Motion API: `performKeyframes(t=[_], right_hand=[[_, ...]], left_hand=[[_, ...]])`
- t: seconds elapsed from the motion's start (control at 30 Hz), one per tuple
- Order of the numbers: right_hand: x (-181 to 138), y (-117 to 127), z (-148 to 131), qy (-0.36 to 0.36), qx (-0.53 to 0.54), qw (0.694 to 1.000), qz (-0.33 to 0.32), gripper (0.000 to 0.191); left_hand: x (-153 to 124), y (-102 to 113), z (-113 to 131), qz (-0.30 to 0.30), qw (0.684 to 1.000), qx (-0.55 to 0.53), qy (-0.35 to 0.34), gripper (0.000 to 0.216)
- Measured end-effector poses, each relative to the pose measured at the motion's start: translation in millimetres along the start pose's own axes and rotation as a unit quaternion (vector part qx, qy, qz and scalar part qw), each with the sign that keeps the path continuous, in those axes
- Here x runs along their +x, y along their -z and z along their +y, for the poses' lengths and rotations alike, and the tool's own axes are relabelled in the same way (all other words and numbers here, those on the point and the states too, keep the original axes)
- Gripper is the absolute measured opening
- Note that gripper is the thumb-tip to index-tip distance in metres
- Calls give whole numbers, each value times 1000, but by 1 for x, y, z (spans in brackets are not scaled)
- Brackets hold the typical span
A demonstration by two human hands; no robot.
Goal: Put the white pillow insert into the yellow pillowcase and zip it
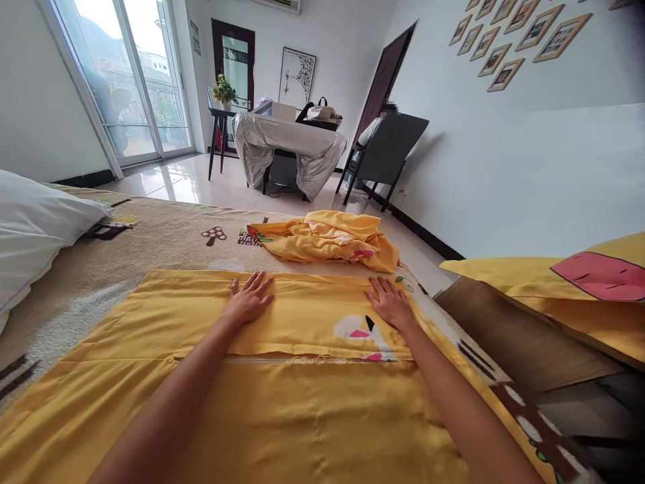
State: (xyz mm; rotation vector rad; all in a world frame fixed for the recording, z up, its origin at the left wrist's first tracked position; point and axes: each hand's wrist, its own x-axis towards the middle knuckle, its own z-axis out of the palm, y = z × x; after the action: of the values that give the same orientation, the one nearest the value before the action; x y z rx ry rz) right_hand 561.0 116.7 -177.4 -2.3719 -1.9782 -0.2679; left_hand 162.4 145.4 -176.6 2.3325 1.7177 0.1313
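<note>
A yellow cotton cover [312, 403] with a printed white and pink figure lies spread flat in front of me. Across its middle runs a slit-like opening [272, 359] with a pale edge. My left hand [250, 298] rests palm down near the cover's far edge, fingers spread. On the right, my right hand [389, 302] presses flat by the far right corner, its fingers also stretched out. Just beyond both hands sits a crumpled heap of yellow printed fabric [327, 238]. Neither hand holds anything.
Beneath the cover is a beige patterned blanket [166, 232]. A white pillow [40, 228] lies at left. More yellow fabric [529, 277] drapes over a brown surface [524, 336] at right. Farther off stand a silver-draped table [287, 138] and a dark chair [390, 148] with a person in it.
</note>
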Motion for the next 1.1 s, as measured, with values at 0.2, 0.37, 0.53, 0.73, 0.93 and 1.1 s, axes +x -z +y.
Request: performKeyframes(t=[0.2, 0.37, 0.53, 0.73, 0.93, 1.1], right_hand=[[0, 2, 49, -49, -4, 995, -88, 65], [-5, 5, 55, -66, -15, 994, -82, 62], [-24, 32, 3, -23, -68, 997, 43, 54], [-86, 61, -156, 221, 146, 963, -48, 57], [-108, 47, -161, 227, 168, 954, -101, 61], [-106, 32, -46, 146, 73, 985, -55, 58]], left_hand=[[-5, 15, -55, 1, 997, 21, 78, 62], [-37, 37, -130, 43, 977, 62, 199, 66], [-60, 50, -122, 160, 966, 149, 135, 57], [-63, 21, 12, 3, 996, 45, -72, 56], [-87, 11, -29, -40, 996, 11, -84, 56], [-130, 26, -156, 36, 996, 71, 34, 63]])
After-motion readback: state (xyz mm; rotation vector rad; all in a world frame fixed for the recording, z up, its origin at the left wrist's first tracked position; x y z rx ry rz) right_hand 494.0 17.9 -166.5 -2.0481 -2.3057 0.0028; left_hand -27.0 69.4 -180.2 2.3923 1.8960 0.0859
